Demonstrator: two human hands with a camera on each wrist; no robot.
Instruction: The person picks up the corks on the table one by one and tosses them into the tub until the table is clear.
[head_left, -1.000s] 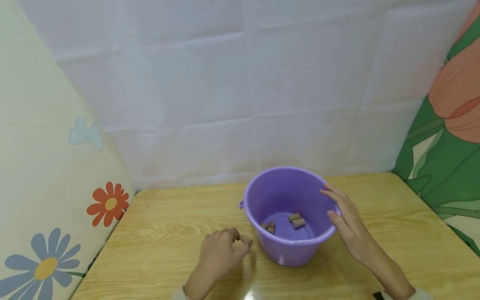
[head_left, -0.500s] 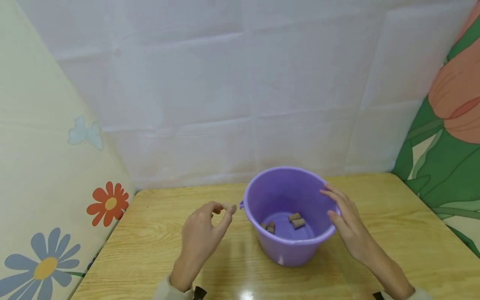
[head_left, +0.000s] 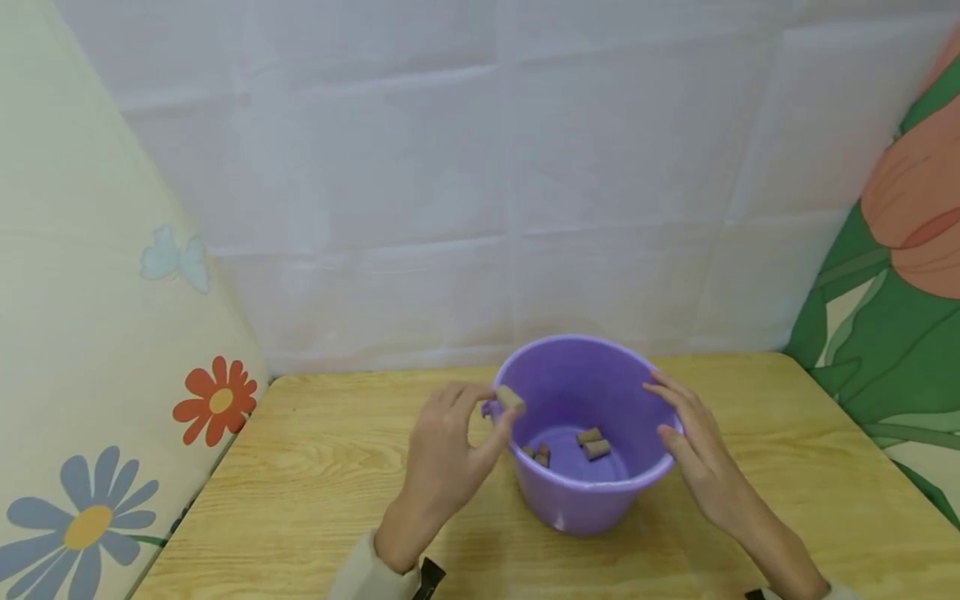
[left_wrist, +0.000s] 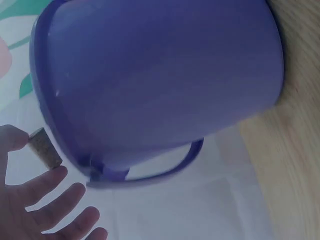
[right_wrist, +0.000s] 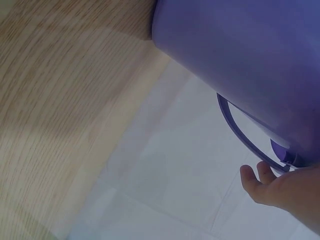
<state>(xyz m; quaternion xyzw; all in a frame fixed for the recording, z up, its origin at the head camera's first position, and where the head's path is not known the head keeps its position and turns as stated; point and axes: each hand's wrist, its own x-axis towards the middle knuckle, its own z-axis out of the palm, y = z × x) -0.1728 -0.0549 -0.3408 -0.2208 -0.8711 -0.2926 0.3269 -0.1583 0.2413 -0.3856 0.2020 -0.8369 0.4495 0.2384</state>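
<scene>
My left hand [head_left: 450,446] pinches a tan cork [head_left: 511,401] between thumb and fingertips, at the left rim of a purple bucket [head_left: 577,508]. In the left wrist view the cork stands just outside the rim, and the other fingers spread loosely below it. Several more corks [head_left: 596,448] lie on the bucket's floor, some partly hidden by the near rim. On the far side, my right hand [head_left: 701,454] holds the bucket's right rim, its thumb and fingers at the edge. The right wrist view shows only part of that hand, near the handle's hinge.
The bucket stands upright on a wood-grain table [head_left: 337,467]. Its purple handle [left_wrist: 175,172] hangs down on the far side. A white creased sheet [head_left: 375,208] rises behind the table, with flower-patterned panels [head_left: 90,333] at left and right.
My left hand with the cork first drew up and left, away from the bucket, then came right to its left rim. The right hand and bucket stay put.
</scene>
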